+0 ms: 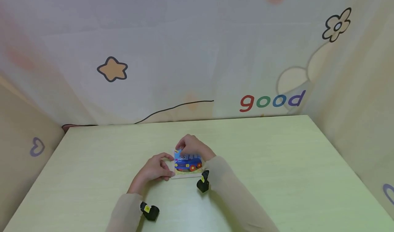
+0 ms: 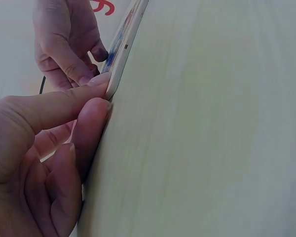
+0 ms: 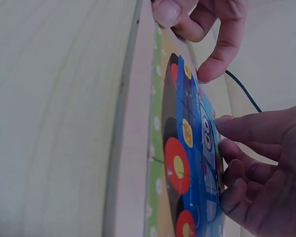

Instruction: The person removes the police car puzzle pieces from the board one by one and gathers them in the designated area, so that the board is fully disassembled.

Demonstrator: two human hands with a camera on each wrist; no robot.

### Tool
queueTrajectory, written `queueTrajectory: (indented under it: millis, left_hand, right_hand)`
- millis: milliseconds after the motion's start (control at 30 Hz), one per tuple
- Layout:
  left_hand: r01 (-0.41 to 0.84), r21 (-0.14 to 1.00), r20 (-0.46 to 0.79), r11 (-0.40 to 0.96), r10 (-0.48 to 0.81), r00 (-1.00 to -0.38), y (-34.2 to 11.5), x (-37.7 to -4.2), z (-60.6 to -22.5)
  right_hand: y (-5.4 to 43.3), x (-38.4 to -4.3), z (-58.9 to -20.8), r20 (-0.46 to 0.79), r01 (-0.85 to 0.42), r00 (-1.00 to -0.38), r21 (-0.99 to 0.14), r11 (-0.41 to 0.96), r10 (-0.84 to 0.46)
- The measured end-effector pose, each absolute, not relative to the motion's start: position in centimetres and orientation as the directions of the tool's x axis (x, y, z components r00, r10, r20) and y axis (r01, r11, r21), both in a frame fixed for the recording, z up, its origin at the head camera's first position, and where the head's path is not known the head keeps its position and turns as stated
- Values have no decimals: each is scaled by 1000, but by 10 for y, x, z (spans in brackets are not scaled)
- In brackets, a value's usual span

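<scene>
A jigsaw puzzle [image 1: 188, 165] with a blue cartoon vehicle on it lies flat on the table, set in a pale wooden frame [image 3: 130, 148]. Fine seams between its pieces show in the right wrist view. My left hand [image 1: 154, 168] holds the frame's left side, thumb on the near corner and a bent forefinger farther up the edge. My right hand [image 1: 194, 146] reaches over the far left part of the picture. Its thumb and bent fingers touch the printed surface there; I cannot tell whether they pinch a loose piece.
The pale table [image 1: 261, 150] stretches out around the puzzle, its far edge against a printed cloth backdrop [image 1: 184, 61]. A black wrist camera [image 1: 150, 211] sits on the left sleeve and another wrist camera [image 1: 203, 182] on the right one.
</scene>
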State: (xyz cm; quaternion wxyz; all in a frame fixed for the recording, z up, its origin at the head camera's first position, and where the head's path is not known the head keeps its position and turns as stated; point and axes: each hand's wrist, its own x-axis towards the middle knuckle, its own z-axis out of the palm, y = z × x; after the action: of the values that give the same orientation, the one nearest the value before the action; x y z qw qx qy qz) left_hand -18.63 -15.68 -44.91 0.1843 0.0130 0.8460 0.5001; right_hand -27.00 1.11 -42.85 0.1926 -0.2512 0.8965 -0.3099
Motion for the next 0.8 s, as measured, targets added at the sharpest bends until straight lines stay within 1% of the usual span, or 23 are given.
queueTrajectory:
  millis: [233, 433, 633, 700, 800]
  left_hand:
    - [-176, 852, -300, 494, 184, -936, -157, -188, -452]
    - [-186, 861, -304, 474, 186, -934, -155, -189, -453]
    - [-186, 858, -307, 479, 188, -933, -154, -190, -453]
    - [-180, 859, -302, 480, 190, -934, -155, -189, -453]
    - [-170, 863, -293, 476, 197, -935, -156, -186, -453]
  right_hand:
    - [9, -272, -423, -224, -315, -793, -646, 695, -567]
    - [9, -275, -423, -194, -370, -794, -597, 712, -576]
    - [9, -276, -425, -214, -366, -799, -570, 736, -563]
    - [7, -275, -425, -214, -386, -790, -555, 737, -575]
    - [4, -273, -425, -230, -430, -761, -522, 737, -607]
